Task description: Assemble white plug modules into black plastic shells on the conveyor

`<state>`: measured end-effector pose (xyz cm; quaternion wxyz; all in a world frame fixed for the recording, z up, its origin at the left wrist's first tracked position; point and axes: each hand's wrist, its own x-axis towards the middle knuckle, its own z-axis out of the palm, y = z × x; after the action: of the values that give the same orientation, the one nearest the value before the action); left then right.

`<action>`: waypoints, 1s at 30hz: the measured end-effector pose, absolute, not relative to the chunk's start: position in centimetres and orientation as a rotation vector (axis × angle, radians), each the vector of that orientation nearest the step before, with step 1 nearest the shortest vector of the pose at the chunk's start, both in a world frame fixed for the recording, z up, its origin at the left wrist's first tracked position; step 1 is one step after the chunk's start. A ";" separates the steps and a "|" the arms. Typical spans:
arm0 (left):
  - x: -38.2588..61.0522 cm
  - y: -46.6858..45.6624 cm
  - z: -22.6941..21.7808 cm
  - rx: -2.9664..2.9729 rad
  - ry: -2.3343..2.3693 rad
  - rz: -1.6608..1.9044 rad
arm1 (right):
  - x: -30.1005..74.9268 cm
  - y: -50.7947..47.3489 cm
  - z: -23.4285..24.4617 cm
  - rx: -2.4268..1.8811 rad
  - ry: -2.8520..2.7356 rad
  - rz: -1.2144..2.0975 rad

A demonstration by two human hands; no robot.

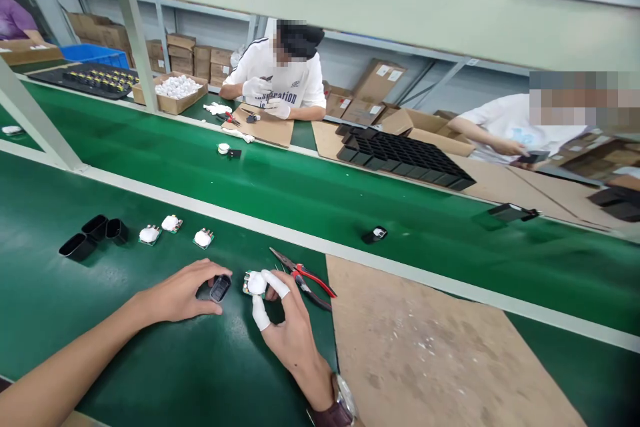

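Observation:
My left hand (183, 290) grips a small black plastic housing (221, 288) between thumb and fingers, its hollow side facing me. To the right of it, my right hand (287, 320), with white covers on thumb and forefinger, pinches a small circuit board topped with a white blob (257, 282). Red-and-black pliers (305, 275) lie just beyond the right hand. Three similar boards, among them one board (203, 237), rest on the green bench past the left hand. Farther left is a group of three black housings (79, 247).
A cardboard sheet (430, 347) covers the bench at right. Beyond a pale rail, a green conveyor belt (300, 180) carries a few parts, including a black housing (375, 234). Across it, co-workers sit near a black grid of housings (405, 157) and a box of white pieces (175, 90).

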<state>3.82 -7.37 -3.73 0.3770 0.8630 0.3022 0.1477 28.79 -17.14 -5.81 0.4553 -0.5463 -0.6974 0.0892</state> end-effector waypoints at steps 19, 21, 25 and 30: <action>5.7 -8.6 -5.7 2.495 0.606 0.759 | 28.2 -19.1 -4.8 -1.247 -1.982 -0.158; 5.7 -8.6 -5.8 2.507 0.611 0.745 | 28.2 -19.1 -4.8 -1.250 -1.989 -0.159; 5.7 -8.6 -5.8 2.520 0.617 0.735 | 28.2 -19.0 -4.7 -1.262 -2.001 -0.143; 5.8 -8.7 -5.4 2.537 0.625 0.711 | 28.2 -19.0 -4.3 -1.292 -2.024 -0.119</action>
<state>5.76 -8.65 -5.40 0.2154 0.9149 0.2253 0.2564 28.21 -19.03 -4.29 0.3605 -0.5013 -0.7853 -0.0460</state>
